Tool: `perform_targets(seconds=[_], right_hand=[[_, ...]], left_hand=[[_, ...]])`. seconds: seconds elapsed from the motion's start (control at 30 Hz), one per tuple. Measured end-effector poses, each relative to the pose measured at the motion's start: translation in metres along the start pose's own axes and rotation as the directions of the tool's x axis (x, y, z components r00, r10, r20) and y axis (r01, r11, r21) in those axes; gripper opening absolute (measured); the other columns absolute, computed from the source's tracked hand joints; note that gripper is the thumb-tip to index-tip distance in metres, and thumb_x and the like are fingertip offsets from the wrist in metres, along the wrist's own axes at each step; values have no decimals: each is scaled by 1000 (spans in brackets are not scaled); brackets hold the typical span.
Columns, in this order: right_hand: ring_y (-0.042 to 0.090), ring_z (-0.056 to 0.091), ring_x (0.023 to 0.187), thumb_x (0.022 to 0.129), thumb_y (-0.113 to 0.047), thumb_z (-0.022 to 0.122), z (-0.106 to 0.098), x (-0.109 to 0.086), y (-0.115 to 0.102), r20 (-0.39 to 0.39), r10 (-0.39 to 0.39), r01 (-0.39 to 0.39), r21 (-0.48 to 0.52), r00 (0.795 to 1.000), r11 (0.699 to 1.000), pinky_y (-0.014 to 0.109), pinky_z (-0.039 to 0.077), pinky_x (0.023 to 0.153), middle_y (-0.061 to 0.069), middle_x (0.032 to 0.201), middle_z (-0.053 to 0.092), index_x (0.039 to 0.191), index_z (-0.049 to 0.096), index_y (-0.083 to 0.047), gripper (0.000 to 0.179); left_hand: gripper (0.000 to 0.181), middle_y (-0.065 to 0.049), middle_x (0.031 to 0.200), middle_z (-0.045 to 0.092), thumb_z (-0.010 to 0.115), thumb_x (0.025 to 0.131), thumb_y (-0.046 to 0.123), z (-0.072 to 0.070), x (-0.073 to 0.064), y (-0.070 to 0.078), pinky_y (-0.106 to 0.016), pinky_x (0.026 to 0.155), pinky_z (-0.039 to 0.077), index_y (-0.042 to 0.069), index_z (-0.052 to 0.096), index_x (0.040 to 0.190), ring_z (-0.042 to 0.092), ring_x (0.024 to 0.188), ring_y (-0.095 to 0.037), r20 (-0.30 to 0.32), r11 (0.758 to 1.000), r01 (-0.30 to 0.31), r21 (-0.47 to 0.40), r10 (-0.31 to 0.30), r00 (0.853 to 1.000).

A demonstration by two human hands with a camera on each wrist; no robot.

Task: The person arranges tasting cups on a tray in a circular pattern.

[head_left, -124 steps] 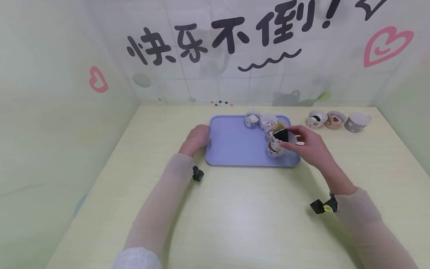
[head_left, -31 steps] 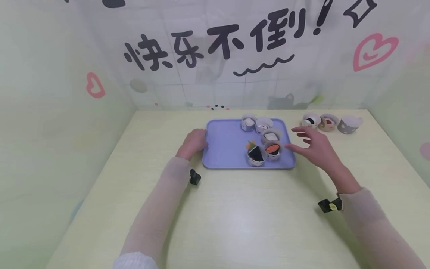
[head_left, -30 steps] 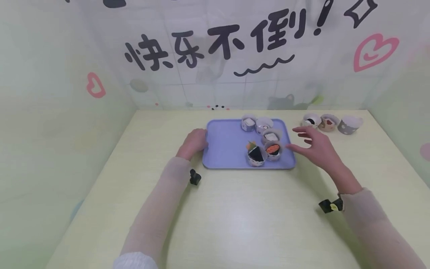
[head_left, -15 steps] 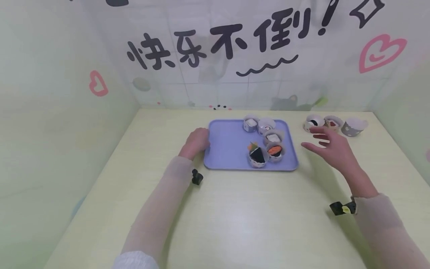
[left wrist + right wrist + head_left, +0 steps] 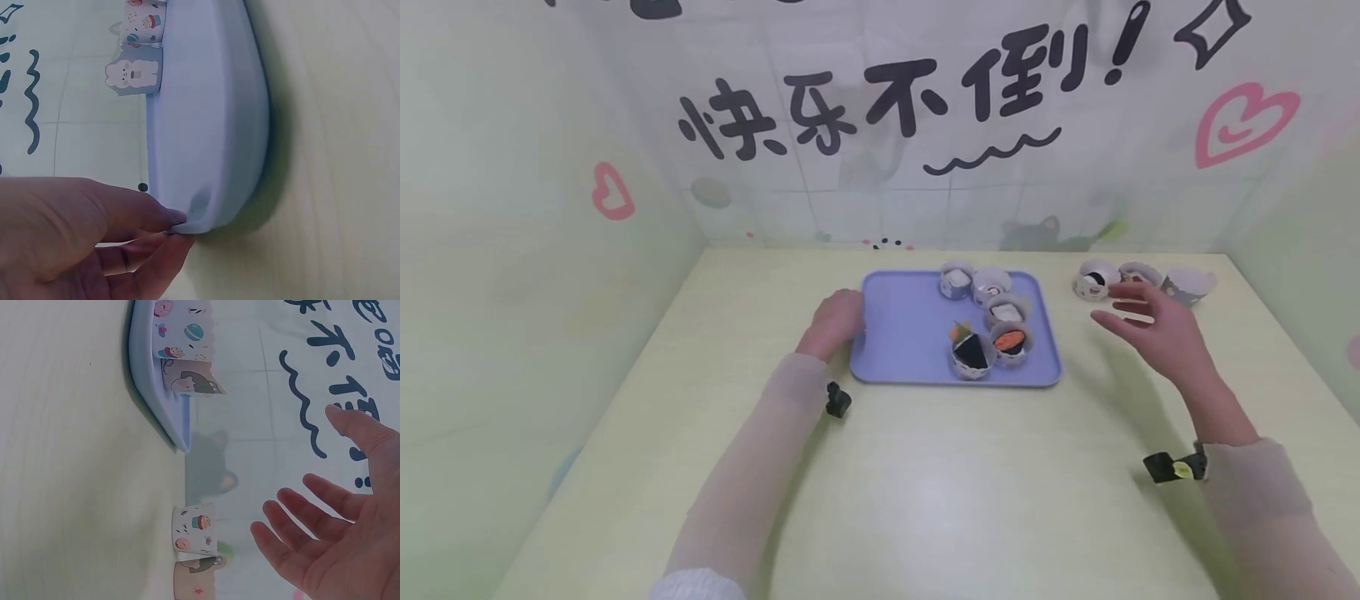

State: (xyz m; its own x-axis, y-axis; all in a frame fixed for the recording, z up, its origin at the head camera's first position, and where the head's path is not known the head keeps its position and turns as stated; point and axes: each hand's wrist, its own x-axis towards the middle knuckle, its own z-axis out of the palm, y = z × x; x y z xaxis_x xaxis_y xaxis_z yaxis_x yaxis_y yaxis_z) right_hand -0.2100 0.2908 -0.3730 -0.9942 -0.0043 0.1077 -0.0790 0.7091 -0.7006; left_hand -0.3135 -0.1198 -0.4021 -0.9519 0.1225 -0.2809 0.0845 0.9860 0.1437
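Observation:
My left hand [image 5: 838,317] pinches the left rim of a lavender-blue tray [image 5: 898,333]; in the left wrist view the thumb [image 5: 140,209] lies over the rim with fingers below. Paper cups fill the tray's right part. At its front, a cup [image 5: 972,363] holds a black-and-white triangular rice ball beside an orange-topped sushi cup [image 5: 1011,343]. My right hand [image 5: 1168,333] hovers right of the tray, fingers spread and holding nothing. Close to its fingertips stands a white cup [image 5: 1088,287] with a black-and-white piece. A pinkish cup [image 5: 1141,273] is partly hidden behind the hand.
A grey dotted cup [image 5: 1191,286] stands at the right end of the back row. More cups sit on the tray: a grey one [image 5: 956,287], a white one [image 5: 991,287] and one with a white piece [image 5: 1007,312]. A wall rises behind the table.
The rice-ball cup, earlier in my right hand, now sits at the tray's front. My right hand has let go and moved right, off the tray. The left hand keeps its grip.

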Motion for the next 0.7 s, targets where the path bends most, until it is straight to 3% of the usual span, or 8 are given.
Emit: perform_targets(seconds=[0.27, 0.33, 0.4, 0.5, 0.6, 0.7], right_hand=[[46, 52, 129, 96, -47, 61, -13, 1, 14, -80, 66, -67, -9, 995, 998, 0, 37, 70, 26, 142, 53, 142, 47, -3, 65], [33, 57, 129, 96, -48, 61, -16, 2, 18, -109, 95, -95, 2, 989, 995, -1, 37, 69, 24, 144, 52, 144, 46, -4, 67], [7, 63, 118, 95, -48, 63, -20, 2, 22, -143, 122, -118, 31, 982, 992, -3, 37, 69, 14, 141, 56, 144, 47, -5, 67], [-23, 50, 94, 93, -48, 65, -26, 3, 27, -184, 152, -140, 78, 971, 987, -4, 38, 70, -13, 127, 58, 143, 49, -8, 65], [-26, 43, 89, 93, -48, 65, -30, 6, 30, -211, 178, -155, 120, 961, 981, -3, 38, 70, -32, 112, 49, 141, 51, -16, 59], [-22, 44, 94, 93, -46, 64, -35, 9, 32, -233, 204, -171, 157, 951, 973, -2, 38, 70, -36, 108, 46, 137, 53, -24, 50]], left_hand=[[18, -15, 105, 66, 51, 96, 0, 0, -3, 4, -32, 75, 55, -3, 64, 108, 58, 89, -25, -4, 1000, -11, 17, 11, 1000], [18, -15, 105, 66, 51, 95, -1, 0, -4, 4, -32, 76, 55, -3, 63, 108, 58, 89, -25, -4, 1000, -13, 15, 13, 1000], [18, -16, 105, 65, 51, 95, -1, -1, -5, 4, -33, 77, 55, -3, 63, 108, 58, 90, -25, -6, 1000, -11, 9, 11, 1000], [18, -15, 105, 65, 51, 95, -1, -1, -5, 4, -33, 78, 55, -3, 64, 108, 58, 91, -25, -10, 1000, -11, 13, 11, 1000], [18, -16, 106, 65, 52, 94, -1, 0, -5, 3, -34, 79, 55, -3, 64, 107, 57, 92, -25, -11, 1000, -15, 11, 15, 1000], [17, -16, 106, 64, 53, 95, -1, 0, -5, 2, -34, 80, 54, -3, 64, 108, 57, 92, -25, -12, 1000, -22, 5, 22, 1000]])
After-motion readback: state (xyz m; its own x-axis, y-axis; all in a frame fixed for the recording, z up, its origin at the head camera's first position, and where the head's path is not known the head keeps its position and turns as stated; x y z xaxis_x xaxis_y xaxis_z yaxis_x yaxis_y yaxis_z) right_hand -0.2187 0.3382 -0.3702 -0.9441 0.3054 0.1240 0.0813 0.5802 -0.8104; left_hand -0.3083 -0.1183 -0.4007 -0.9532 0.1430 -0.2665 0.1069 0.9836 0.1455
